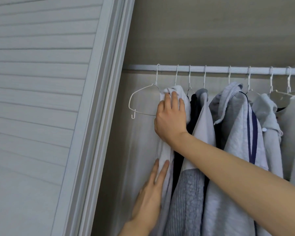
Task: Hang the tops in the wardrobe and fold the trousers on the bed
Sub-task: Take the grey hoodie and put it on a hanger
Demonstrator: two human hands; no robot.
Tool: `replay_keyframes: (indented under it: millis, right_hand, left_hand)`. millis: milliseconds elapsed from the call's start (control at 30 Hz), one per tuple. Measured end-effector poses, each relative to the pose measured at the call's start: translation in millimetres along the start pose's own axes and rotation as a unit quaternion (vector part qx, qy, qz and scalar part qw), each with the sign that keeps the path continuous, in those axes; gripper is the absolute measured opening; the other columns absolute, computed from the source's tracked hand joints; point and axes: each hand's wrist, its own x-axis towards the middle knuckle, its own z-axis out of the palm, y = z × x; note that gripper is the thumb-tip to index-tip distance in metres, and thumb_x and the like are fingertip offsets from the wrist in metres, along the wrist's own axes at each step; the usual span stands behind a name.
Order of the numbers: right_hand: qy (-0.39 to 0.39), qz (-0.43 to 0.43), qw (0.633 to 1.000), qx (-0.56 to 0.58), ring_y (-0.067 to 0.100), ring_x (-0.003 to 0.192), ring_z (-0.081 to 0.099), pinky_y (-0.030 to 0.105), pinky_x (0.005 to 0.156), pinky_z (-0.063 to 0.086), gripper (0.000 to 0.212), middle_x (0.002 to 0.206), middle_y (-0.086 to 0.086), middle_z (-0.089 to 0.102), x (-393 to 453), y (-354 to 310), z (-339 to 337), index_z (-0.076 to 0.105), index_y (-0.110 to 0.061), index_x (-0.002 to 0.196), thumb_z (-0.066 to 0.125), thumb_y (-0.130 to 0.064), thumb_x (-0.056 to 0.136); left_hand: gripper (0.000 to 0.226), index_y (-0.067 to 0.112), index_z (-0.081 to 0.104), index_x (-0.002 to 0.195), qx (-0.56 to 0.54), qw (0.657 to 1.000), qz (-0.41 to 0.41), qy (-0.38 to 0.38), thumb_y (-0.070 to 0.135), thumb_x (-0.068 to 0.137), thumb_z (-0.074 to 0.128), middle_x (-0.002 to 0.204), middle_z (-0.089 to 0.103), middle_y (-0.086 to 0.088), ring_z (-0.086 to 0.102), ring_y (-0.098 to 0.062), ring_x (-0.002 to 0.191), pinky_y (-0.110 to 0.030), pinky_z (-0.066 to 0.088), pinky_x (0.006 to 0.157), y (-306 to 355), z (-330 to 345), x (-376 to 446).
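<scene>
While the white cotton top (165, 150) hangs at the left end of the white wardrobe rail (211, 68), its shoulder is pinched by the right hand (171, 116), likely to seat it; the left hand (152, 196) is pressed flat lower down, fingers straight, steadying the cloth. An empty white wire hanger (143, 103) is left beside it.

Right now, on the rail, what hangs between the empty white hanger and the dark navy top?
In the head view, one white top hangs between the empty hanger and the navy top. The right hand grips its shoulder; the left hand lies flat against it lower down.
</scene>
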Motion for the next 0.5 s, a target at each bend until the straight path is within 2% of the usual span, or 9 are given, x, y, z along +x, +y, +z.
replay_keyframes:
  millis: [67, 133, 200, 267, 300, 367, 433, 500]
  right_hand:
    - [0.02, -0.015, 0.999, 0.032, 0.042, 0.143, 0.015, 0.049, 0.114, 0.013, 0.041, 0.145, 0.027, 0.037, 10, -5, -14, 0.05, 0.003, 0.123, 0.036, -0.021, 0.092]
    - [0.049, -0.005, 0.995, 0.085, 0.036, 0.138, 0.029, 0.044, 0.11, 0.023, 0.036, 0.13, 0.022, 0.053, 25, -15, -28, 0.053, -0.003, 0.116, 0.037, -0.026, 0.093]
    - [0.042, 0.03, 0.988, 0.146, 0.034, 0.124, 0.041, 0.042, 0.1, 0.033, 0.031, 0.118, 0.017, 0.061, 43, -28, -45, 0.052, -0.006, 0.111, 0.038, -0.027, 0.094]
    - [0.011, 0.072, 0.976, 0.203, 0.035, 0.117, 0.045, 0.042, 0.091, 0.037, 0.029, 0.116, 0.016, 0.061, 55, -38, -60, 0.049, -0.006, 0.113, 0.045, -0.023, 0.09]
    - [0.008, 0.085, 0.971, 0.224, 0.035, 0.116, 0.045, 0.04, 0.087, 0.037, 0.031, 0.117, 0.016, 0.061, 57, -41, -66, 0.048, -0.005, 0.114, 0.048, -0.021, 0.087]
    - [0.027, 0.093, 0.963, 0.251, 0.034, 0.114, 0.046, 0.038, 0.08, 0.034, 0.034, 0.117, 0.015, 0.06, 52, -44, -75, 0.046, -0.005, 0.116, 0.049, -0.017, 0.084]
    - [0.051, 0.088, 0.956, 0.274, 0.034, 0.112, 0.046, 0.039, 0.081, 0.035, 0.033, 0.114, 0.015, 0.061, 35, -46, -82, 0.047, -0.004, 0.116, 0.046, -0.016, 0.085]
    - [0.063, 0.074, 0.948, 0.302, 0.034, 0.111, 0.046, 0.04, 0.083, 0.038, 0.034, 0.113, 0.015, 0.061, 14, -44, -87, 0.047, -0.003, 0.12, 0.044, -0.016, 0.088]
  left_hand:
    - [0.122, 0.063, -0.033, 0.131, -0.014, 1.0, -0.008, 0.024, -0.021, 0.078, 0.038, 0.146, -0.039, 0.03, 0.046, -0.014, 0.13, -0.03, 0.05, 0.091, -4, -1, -2]
    - [0.114, 0.067, -0.031, 0.129, -0.034, 0.998, 0.0, 0.049, -0.016, 0.083, 0.033, 0.151, -0.031, 0.029, 0.045, -0.012, 0.131, -0.031, 0.048, 0.095, -4, -5, -3]
    - [0.106, 0.068, -0.029, 0.129, -0.041, 0.997, 0.015, 0.067, -0.009, 0.089, 0.032, 0.155, -0.025, 0.028, 0.053, -0.014, 0.119, -0.032, 0.051, 0.088, -3, -7, -6]
    - [0.102, 0.066, -0.028, 0.133, -0.032, 0.996, 0.027, 0.077, -0.003, 0.092, 0.036, 0.157, -0.021, 0.026, 0.058, -0.019, 0.105, -0.032, 0.053, 0.081, -3, -7, -9]
    - [0.1, 0.064, -0.027, 0.135, -0.028, 0.996, 0.031, 0.084, 0.0, 0.093, 0.039, 0.159, -0.018, 0.025, 0.059, -0.02, 0.103, -0.031, 0.053, 0.081, -2, -8, -12]
    - [0.097, 0.063, -0.026, 0.136, -0.013, 0.993, 0.04, 0.113, 0.008, 0.095, 0.042, 0.161, -0.011, 0.02, 0.056, -0.019, 0.114, -0.03, 0.052, 0.086, 0, -9, -18]
    - [0.093, 0.061, -0.027, 0.137, 0.005, 0.987, 0.044, 0.152, 0.014, 0.097, 0.042, 0.163, -0.001, 0.014, 0.046, -0.017, 0.128, -0.028, 0.047, 0.095, 3, -14, -26]
    - [0.088, 0.057, -0.025, 0.139, 0.025, 0.984, 0.036, 0.17, 0.016, 0.098, 0.041, 0.162, 0.009, 0.009, 0.041, -0.016, 0.132, -0.03, 0.046, 0.098, 7, -19, -37]
